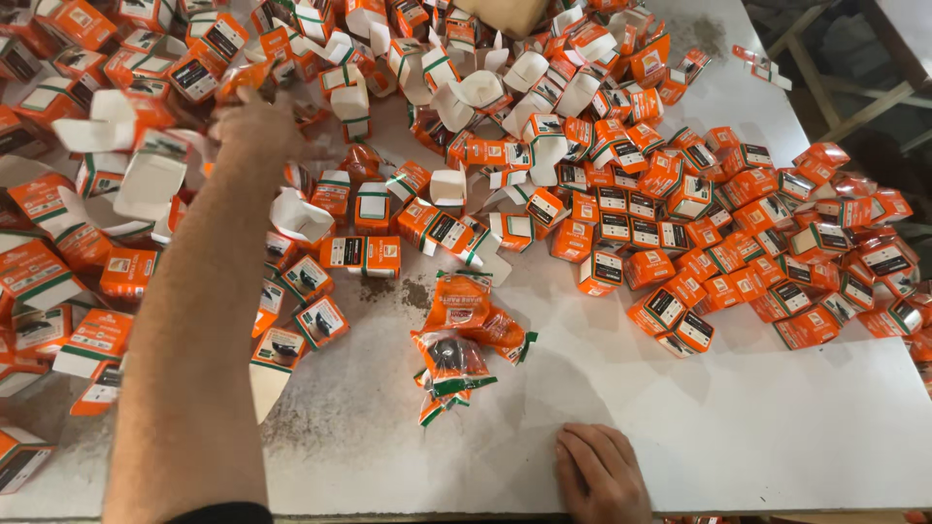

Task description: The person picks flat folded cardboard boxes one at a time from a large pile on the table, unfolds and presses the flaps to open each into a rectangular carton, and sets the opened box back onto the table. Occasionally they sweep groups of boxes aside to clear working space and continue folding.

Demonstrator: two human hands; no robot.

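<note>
My left hand (254,121) reaches far out to the upper left, blurred, over a heap of small orange and white cartons (146,175) with open flaps; whether it grips one I cannot tell. My right hand (597,475) lies flat, fingers together, on the white table (757,427) near its front edge, holding nothing. Between my arms lie a few orange plastic packets (464,340) with dark parts inside, just beyond my right hand.
Closed orange cartons (699,243) stand packed together on the right half of the table. Several open, empty cartons (505,87) pile up at the back. A brown cardboard box (510,12) sits at the far edge. Wooden framing (835,87) shows past the table's right corner.
</note>
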